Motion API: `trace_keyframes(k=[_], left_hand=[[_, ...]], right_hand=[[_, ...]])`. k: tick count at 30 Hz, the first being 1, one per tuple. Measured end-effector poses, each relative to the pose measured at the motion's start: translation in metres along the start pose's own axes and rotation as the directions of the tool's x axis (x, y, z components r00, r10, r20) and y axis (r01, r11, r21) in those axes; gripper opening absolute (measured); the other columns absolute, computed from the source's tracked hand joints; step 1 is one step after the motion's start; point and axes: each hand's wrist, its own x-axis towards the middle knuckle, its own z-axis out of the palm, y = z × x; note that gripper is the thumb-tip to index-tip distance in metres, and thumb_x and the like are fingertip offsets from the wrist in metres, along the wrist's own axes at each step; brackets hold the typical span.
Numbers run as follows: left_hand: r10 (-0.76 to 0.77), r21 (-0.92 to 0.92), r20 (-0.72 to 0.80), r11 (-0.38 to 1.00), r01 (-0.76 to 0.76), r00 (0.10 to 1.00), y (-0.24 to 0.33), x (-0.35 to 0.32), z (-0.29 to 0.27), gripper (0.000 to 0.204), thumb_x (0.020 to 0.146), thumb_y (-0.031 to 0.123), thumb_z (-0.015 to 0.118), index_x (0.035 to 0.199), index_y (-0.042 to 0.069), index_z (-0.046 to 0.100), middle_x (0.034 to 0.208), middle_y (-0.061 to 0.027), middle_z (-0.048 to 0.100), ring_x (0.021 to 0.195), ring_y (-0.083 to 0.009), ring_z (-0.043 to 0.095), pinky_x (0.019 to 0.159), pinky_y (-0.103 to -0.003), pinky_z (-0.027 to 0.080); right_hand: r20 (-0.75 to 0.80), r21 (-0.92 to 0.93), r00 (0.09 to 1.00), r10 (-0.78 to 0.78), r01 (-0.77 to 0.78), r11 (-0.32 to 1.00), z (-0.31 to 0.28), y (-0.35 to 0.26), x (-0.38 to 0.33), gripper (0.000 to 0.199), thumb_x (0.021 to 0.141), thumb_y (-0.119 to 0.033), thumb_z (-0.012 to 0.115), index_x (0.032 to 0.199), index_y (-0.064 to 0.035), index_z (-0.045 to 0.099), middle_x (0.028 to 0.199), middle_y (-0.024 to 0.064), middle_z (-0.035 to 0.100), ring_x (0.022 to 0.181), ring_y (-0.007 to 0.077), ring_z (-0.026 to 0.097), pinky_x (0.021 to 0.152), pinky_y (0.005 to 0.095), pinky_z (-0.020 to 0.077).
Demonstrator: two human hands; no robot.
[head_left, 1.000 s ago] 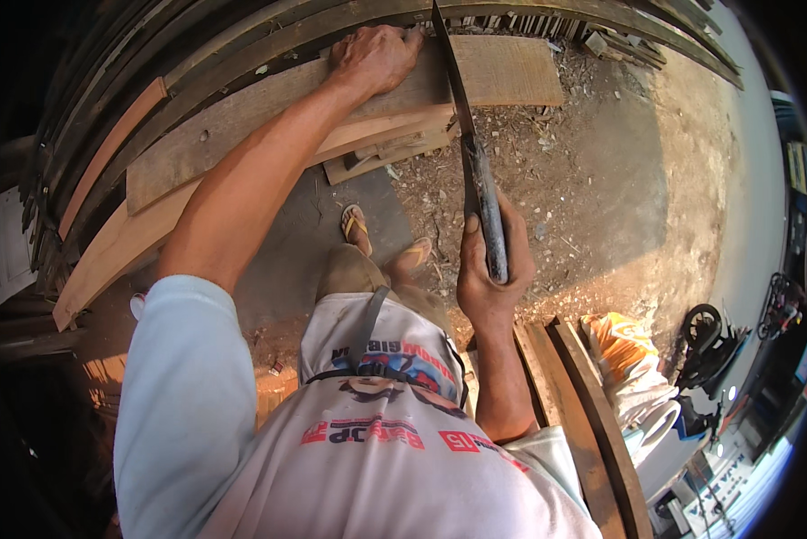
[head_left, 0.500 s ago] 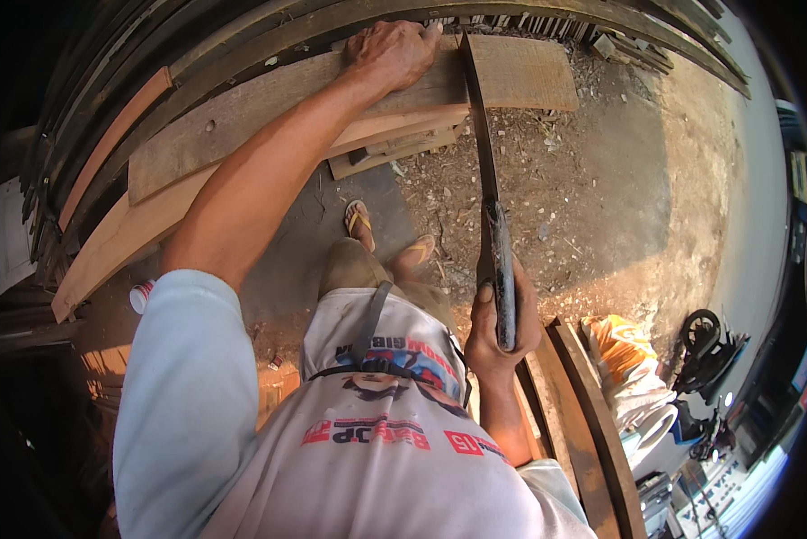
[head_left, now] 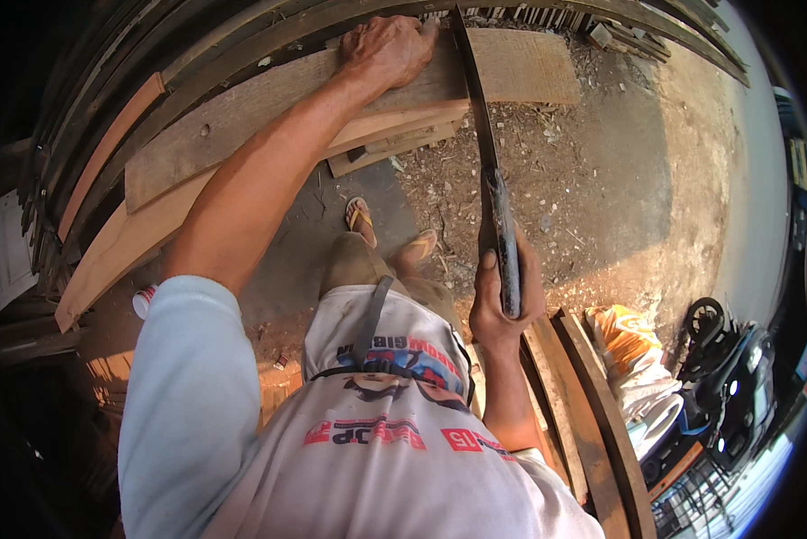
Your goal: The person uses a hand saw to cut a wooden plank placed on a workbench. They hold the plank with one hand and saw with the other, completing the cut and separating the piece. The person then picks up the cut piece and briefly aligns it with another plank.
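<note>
My right hand (head_left: 502, 329) is wrapped round the dark, worn handle of a handsaw (head_left: 483, 126). The long, narrow blade points away from me and lies across a wide wooden board (head_left: 260, 103), close to its right end. To the left of the blade, my left hand (head_left: 388, 52) rests on the board near its far edge, its fingers curled and gripping it. Past the blade, the board's right end (head_left: 527, 67) sticks out over the ground. How deep the blade sits in the wood I cannot tell. Beneath the board lies a lighter plank (head_left: 120, 247).
Long dark timbers (head_left: 305, 40) are stacked behind the board. My sandalled feet (head_left: 360, 220) stand on the ground below. Several planks (head_left: 592, 422) lie at my right, beside an orange and white sack (head_left: 626, 350). Motorbikes (head_left: 736, 377) are parked at the far right.
My right hand and the saw have moved away from me, the blade sliding forward across the board. My left hand keeps its place on the board.
</note>
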Motion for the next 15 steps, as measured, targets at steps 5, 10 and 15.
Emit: trace_keyframes(k=[5,10,15], left_hand=[[0.022,0.006,-0.024,1.0,-0.022,0.999,0.004,-0.003,-0.006,0.064,0.106,0.062,0.04,0.132,0.014,0.074,0.123,-0.024,0.074,0.121,-0.0463,0.067,0.107,-0.061,0.049],[0.0,-0.007,-0.014,1.0,0.0,1.0,-0.003,0.003,0.002,0.064,0.107,0.062,0.04,0.132,0.015,0.074,0.119,-0.0239,0.075,0.119,-0.0453,0.069,0.104,-0.061,0.051],[0.03,-0.03,-0.002,0.999,-0.03,1.0,-0.002,0.001,0.0,0.067,0.105,0.066,0.04,0.132,0.015,0.074,0.121,-0.0227,0.075,0.118,-0.0446,0.069,0.105,-0.061,0.051]], right_hand=[[-0.009,0.044,0.999,-0.044,0.044,0.998,0.053,-0.002,0.086,0.033,0.102,-0.014,0.07,0.132,0.0019,0.066,0.101,0.0105,0.073,0.087,0.0133,0.065,0.079,0.03,0.0548],[0.094,-0.16,0.996,0.009,0.006,0.987,-0.042,-0.015,-0.048,0.044,0.098,-0.005,0.068,0.137,0.0125,0.057,0.121,0.0266,0.074,0.111,0.0295,0.076,0.095,0.0366,0.0582],[0.05,-0.111,0.997,0.051,-0.045,0.993,-0.01,0.0,0.014,0.043,0.096,-0.007,0.073,0.136,0.0057,0.063,0.113,0.0177,0.075,0.094,0.0197,0.074,0.085,0.0314,0.0571]])
